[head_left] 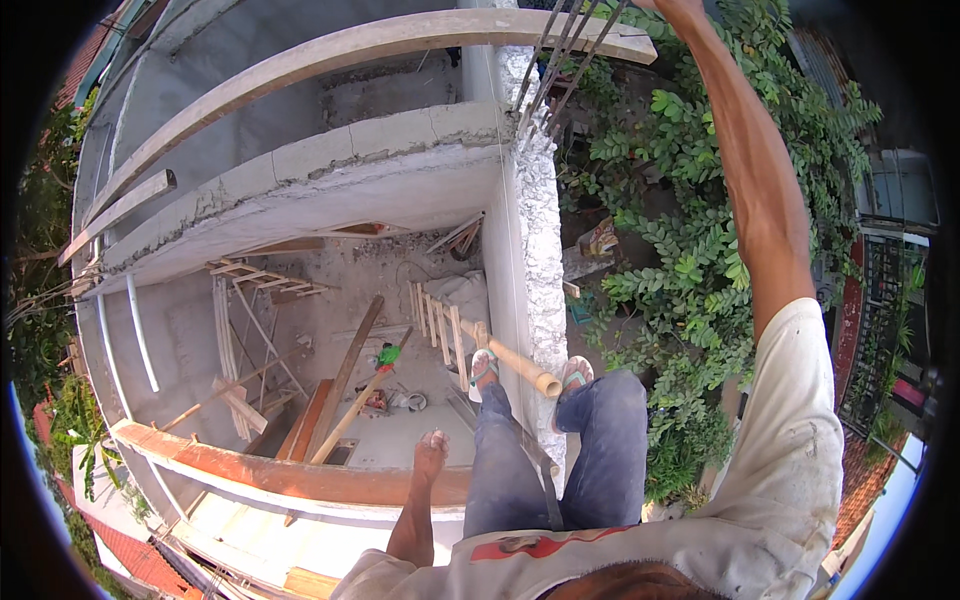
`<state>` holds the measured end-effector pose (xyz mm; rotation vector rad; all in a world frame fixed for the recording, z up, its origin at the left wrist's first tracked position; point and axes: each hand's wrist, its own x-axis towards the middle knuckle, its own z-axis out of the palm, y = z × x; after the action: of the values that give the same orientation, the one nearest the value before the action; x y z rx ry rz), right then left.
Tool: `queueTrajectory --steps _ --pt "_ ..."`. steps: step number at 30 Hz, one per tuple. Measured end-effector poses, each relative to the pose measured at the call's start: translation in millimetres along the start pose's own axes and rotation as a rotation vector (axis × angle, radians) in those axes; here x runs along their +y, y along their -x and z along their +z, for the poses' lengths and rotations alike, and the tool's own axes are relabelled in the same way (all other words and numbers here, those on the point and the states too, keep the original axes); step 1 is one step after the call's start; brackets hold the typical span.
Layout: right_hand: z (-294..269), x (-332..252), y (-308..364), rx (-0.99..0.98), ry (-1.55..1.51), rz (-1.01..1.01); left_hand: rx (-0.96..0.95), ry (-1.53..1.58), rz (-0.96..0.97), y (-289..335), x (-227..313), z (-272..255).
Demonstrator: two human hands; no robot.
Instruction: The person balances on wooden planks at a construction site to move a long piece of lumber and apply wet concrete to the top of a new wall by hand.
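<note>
My left hand (431, 452) hangs low above the room, closed in a loose fist, with nothing visible in it. Close by is a long wooden beam (250, 470). My right arm stretches far up, and my right hand (676, 6) is mostly cut off by the top edge, so its fingers are not clear. It is nearest to several upright steel rebars (567, 62) rising from the rough wall top (537, 230). A bamboo ladder (520, 368) leans against this wall. My left sandalled foot (483, 369) is at the ladder, the right foot (576, 373) at the wall top.
Below lies an unfinished room, its floor (400, 445) holding planks (345, 375), a green object (387, 354) and a second wooden ladder (265, 277). A long timber (350, 52) spans the far side. Leafy branches (670, 200) crowd the right, beyond the wall's drop.
</note>
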<state>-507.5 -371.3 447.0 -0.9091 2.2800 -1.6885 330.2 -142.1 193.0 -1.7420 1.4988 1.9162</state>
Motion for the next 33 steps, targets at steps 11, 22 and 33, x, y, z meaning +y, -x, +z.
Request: queueTrajectory --steps 11,22,33 --pt "-20.3 -8.0 18.6 0.077 0.478 -0.149 0.233 0.013 0.408 -112.2 253.5 34.8" --pt "-9.9 -12.9 58.3 -0.019 0.104 -0.239 0.131 0.48 0.987 -144.5 748.6 171.2" --pt "-7.8 -28.0 53.3 -0.19 0.057 -0.097 0.099 0.563 0.935 -138.6 788.4 211.7"
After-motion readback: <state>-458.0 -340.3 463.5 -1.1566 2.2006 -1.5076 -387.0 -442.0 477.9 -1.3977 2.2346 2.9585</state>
